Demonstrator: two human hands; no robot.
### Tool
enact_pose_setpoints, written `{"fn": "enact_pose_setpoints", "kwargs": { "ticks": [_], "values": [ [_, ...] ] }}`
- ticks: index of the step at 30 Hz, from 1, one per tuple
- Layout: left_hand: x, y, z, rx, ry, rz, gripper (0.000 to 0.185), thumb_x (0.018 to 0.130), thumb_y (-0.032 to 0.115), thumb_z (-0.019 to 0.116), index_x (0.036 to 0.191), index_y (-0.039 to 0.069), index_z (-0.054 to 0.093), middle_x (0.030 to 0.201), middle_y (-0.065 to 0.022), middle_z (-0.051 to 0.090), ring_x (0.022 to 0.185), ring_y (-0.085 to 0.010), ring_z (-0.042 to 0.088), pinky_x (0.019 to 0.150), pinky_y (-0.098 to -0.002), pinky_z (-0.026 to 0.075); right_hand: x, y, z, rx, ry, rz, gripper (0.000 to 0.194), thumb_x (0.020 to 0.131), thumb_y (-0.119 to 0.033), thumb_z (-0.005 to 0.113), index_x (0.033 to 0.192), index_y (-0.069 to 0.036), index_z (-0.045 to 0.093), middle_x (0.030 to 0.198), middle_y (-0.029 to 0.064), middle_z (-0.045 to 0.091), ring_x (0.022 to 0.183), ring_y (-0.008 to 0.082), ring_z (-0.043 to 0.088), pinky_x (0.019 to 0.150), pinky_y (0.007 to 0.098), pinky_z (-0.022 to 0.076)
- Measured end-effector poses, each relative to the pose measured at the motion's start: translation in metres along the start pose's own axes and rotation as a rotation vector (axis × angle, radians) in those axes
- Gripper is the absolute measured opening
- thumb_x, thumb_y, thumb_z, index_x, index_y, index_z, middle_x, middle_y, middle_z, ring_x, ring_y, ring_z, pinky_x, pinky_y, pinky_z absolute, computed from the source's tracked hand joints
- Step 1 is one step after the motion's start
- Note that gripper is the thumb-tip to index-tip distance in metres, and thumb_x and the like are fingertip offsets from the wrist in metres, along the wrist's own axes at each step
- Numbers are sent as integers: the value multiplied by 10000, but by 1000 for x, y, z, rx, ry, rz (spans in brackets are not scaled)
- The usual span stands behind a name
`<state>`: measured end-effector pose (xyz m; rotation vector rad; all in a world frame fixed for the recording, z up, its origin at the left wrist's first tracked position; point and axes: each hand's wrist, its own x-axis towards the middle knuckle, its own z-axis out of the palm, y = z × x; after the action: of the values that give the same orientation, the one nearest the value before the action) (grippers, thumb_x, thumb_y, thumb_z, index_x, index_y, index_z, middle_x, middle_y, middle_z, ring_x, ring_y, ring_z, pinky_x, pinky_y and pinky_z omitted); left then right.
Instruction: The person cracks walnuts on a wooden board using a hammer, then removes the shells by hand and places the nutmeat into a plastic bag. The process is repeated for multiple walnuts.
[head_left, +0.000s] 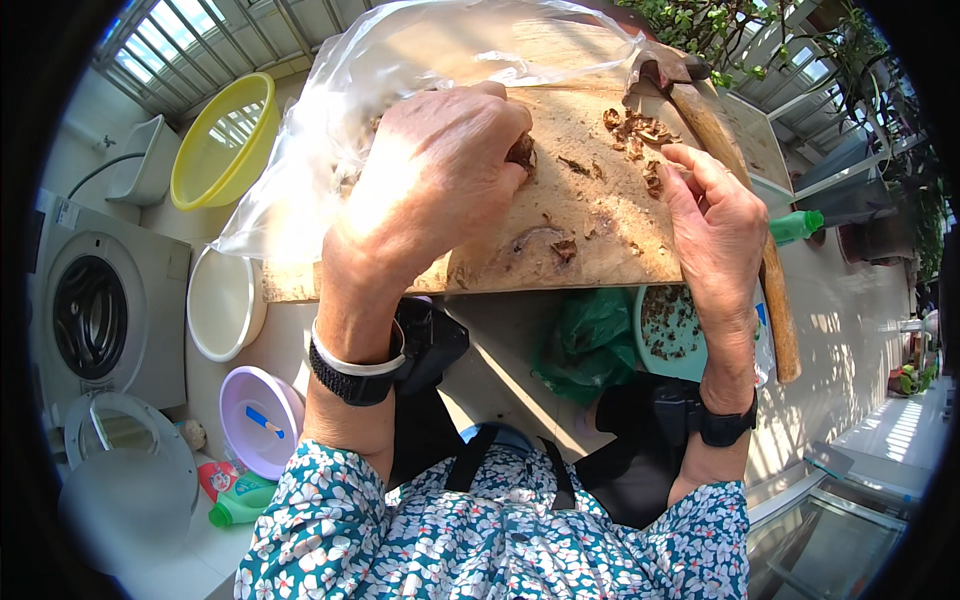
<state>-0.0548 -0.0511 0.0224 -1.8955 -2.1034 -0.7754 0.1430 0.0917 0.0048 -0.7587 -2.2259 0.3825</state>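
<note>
My left hand (442, 165) rests over a wooden board (472, 274), its thumb and fingers closed on a dark brown, crumpled piece (523, 152). Beneath and behind that hand spreads a clear plastic bag (292, 172), with brown bits showing through it. At the board's right side, my right hand (712, 202) has its thumb and forefinger tips close together against a small pile of dry brown fragments (637, 131). Whether a fragment is pinched between them is hidden. Loose crumbs (564, 249) are scattered between the hands.
A hatchet-like tool with a long wooden handle (776, 300) lies along the board's right edge. Below stand a pale green basin (667, 364) with brown bits and a green plastic bag (589, 341). Several basins, including a yellow one (195, 176), and a washing machine (161, 300) are at left.
</note>
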Motion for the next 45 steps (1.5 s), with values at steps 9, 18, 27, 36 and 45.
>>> {"fn": "enact_pose_setpoints", "kwargs": {
  "ticks": [9, 18, 27, 36, 45],
  "values": [
    [19, 34, 10, -899, 75, -249, 221, 780, 95, 700, 949, -45, 677, 700, -131, 646, 624, -198, 608, 608, -323, 482, -6, -34, -19, 921, -211, 310, 177, 926, -143, 699, 1031, -23, 623, 797, -58, 580, 719, 2, 511, 651, 153, 415],
    [20, 48, 15, -1035, 59, -219, 277, 880, 133, 698, 1097, -34, 658, 720, -79, 654, 652, -90, 602, 595, -250, 498, -4, -34, -14, 822, -256, 293, 125, 973, -138, 621, 978, -15, 598, 796, -41, 570, 715, 11, 503, 635, 178, 426],
    [21, 54, 21, -926, 92, -97, 147, 915, 119, 641, 985, -10, 640, 726, -130, 635, 638, -191, 637, 569, -307, 480, -3, -33, -14, 978, -329, 335, 201, 1020, -268, 542, 1006, -69, 571, 716, -44, 559, 516, -3, 436, 444, 148, 296],
    [19, 65, 38, -774, 238, -72, 151, 985, 72, 551, 1062, -30, 631, 784, -50, 634, 690, -103, 597, 625, -231, 485, -3, -33, -11, 1017, -335, 404, 185, 1038, -238, 500, 957, -82, 555, 710, -37, 540, 525, 15, 441, 455, 159, 338],
    [20, 51, 20, -635, 153, -75, 176, 958, 116, 607, 1055, -18, 668, 800, -50, 664, 677, -98, 583, 617, -244, 478, 3, -25, -27, 931, -255, 272, 270, 1021, -297, 548, 1108, -47, 601, 780, -54, 570, 601, -37, 467, 482, 119, 325]
  ]
}}
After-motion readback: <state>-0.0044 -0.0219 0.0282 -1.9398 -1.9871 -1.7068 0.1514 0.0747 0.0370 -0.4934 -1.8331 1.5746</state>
